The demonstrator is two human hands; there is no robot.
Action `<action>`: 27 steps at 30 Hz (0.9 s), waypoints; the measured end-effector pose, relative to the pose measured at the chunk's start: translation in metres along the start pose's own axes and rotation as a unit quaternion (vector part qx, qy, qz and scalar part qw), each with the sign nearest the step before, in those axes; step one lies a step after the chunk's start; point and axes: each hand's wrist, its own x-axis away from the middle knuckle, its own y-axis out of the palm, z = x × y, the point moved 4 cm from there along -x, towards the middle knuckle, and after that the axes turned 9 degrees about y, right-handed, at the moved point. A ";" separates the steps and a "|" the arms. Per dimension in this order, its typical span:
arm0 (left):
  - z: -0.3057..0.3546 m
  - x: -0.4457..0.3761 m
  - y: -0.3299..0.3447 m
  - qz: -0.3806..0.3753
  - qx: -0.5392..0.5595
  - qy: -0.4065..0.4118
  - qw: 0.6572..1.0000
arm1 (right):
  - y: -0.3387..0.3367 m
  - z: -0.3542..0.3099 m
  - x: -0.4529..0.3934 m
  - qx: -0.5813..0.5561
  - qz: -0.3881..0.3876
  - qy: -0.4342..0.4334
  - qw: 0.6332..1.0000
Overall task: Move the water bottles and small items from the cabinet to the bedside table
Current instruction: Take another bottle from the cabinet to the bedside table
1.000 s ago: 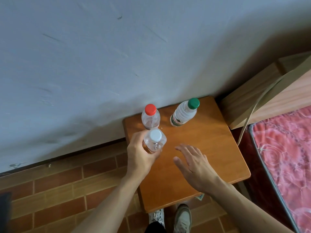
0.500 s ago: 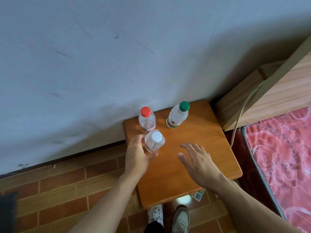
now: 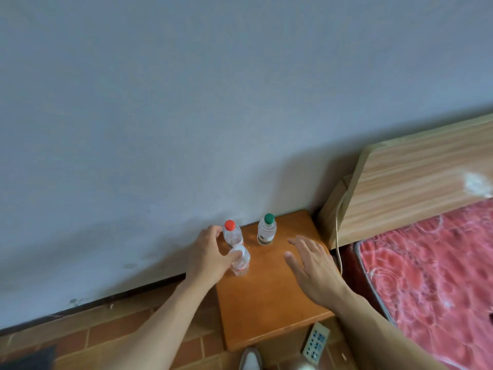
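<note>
Now we have our left hand (image 3: 206, 256) wrapped around the upper part of the white-capped bottle (image 3: 240, 260), which stands upright at the left rear of the surface (image 3: 266, 303), its long axis vertical and its base apparently down on the wood. Just behind it, close enough that we cannot tell whether they touch, stands the red-capped bottle (image 3: 232, 234); the green-capped bottle (image 3: 266, 232) stands apart to the right, near the wall. Our right hand (image 3: 310, 263) hovers flat and spread, holding nothing. We judge the release turns on clearance: fingers should open leftward and back, away from the red-capped neighbour, so neither tips.
</note>
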 end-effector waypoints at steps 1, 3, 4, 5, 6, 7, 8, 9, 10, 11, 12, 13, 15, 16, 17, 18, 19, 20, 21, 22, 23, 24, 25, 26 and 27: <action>0.015 -0.001 -0.010 0.004 -0.008 0.011 1.000 | -0.013 -0.004 0.004 -0.002 0.008 0.001 1.000; 0.044 -0.001 -0.027 0.012 -0.020 0.035 0.999 | -0.042 -0.013 0.013 -0.006 0.028 0.003 1.000; 0.058 -0.001 -0.034 0.012 -0.026 0.046 0.999 | -0.057 -0.017 0.017 -0.010 0.041 0.003 0.999; 0.071 -0.001 -0.041 0.011 -0.036 0.058 0.998 | -0.072 -0.020 0.022 -0.012 0.056 0.004 0.998; 0.084 -0.001 -0.047 0.012 -0.046 0.070 0.996 | -0.085 -0.022 0.026 -0.010 0.072 0.005 0.997; 0.096 -0.002 -0.053 0.011 -0.050 0.082 0.995 | -0.098 -0.025 0.031 -0.008 0.088 0.007 0.996; 0.108 -0.003 -0.059 0.011 -0.050 0.095 0.994 | -0.110 -0.028 0.036 -0.009 0.105 0.010 0.994; 0.118 -0.004 -0.064 0.010 -0.049 0.111 0.993 | -0.121 -0.030 0.042 -0.011 0.120 0.013 0.993; 0.127 -0.006 -0.069 0.007 -0.048 0.128 0.991 | -0.131 -0.033 0.048 -0.013 0.133 0.019 0.991; 0.136 -0.009 -0.073 0.003 -0.048 0.147 0.988 | -0.141 -0.035 0.055 -0.015 0.144 0.027 0.989; 0.144 -0.012 -0.076 -0.004 -0.050 0.166 0.985 | -0.149 -0.038 0.061 -0.017 0.156 0.036 0.987; 0.152 -0.014 -0.079 -0.015 -0.048 0.184 0.982 | -0.157 -0.040 0.068 -0.019 0.169 0.046 0.984; 0.164 -0.017 -0.083 -0.038 -0.037 0.220 0.974 | -0.166 -0.043 0.083 -0.011 0.193 0.069 0.979; 0.171 -0.017 -0.084 -0.049 -0.033 0.241 0.969 | -0.169 -0.042 0.091 -0.003 0.201 0.082 0.976; 0.178 -0.015 -0.085 -0.060 -0.031 0.264 0.962 | -0.171 -0.041 0.100 0.001 0.209 0.098 0.973; 0.186 -0.012 -0.087 -0.071 -0.031 0.288 0.955 | -0.174 -0.042 0.111 0.000 0.221 0.113 0.969; 0.193 -0.010 -0.088 -0.081 -0.034 0.311 0.946 | -0.175 -0.040 0.123 -0.005 0.230 0.129 0.964; 0.201 -0.006 -0.088 -0.091 -0.040 0.332 0.938 | -0.176 -0.040 0.135 -0.008 0.241 0.144 0.960; 0.210 -0.003 -0.088 -0.101 -0.046 0.353 0.929 | -0.177 -0.038 0.147 -0.012 0.252 0.158 0.955; 0.220 0.000 -0.088 -0.109 -0.053 0.374 0.919 | -0.178 -0.035 0.160 -0.014 0.264 0.173 0.949; 0.230 0.004 -0.087 -0.115 -0.058 0.392 0.911 | -0.178 -0.031 0.173 -0.017 0.279 0.188 0.942; 0.239 0.009 -0.084 -0.121 -0.060 0.408 0.903 | -0.178 -0.026 0.187 -0.018 0.291 0.208 0.933; 0.249 0.015 -0.080 -0.130 -0.058 0.420 0.896 | -0.177 -0.020 0.203 -0.016 0.302 0.229 0.925; 0.259 0.023 -0.076 -0.141 -0.053 0.432 0.889 | -0.175 -0.015 0.219 -0.016 0.307 0.252 0.918; 0.268 0.033 -0.070 -0.154 -0.047 0.446 0.880 | -0.174 -0.010 0.235 -0.017 0.313 0.269 0.911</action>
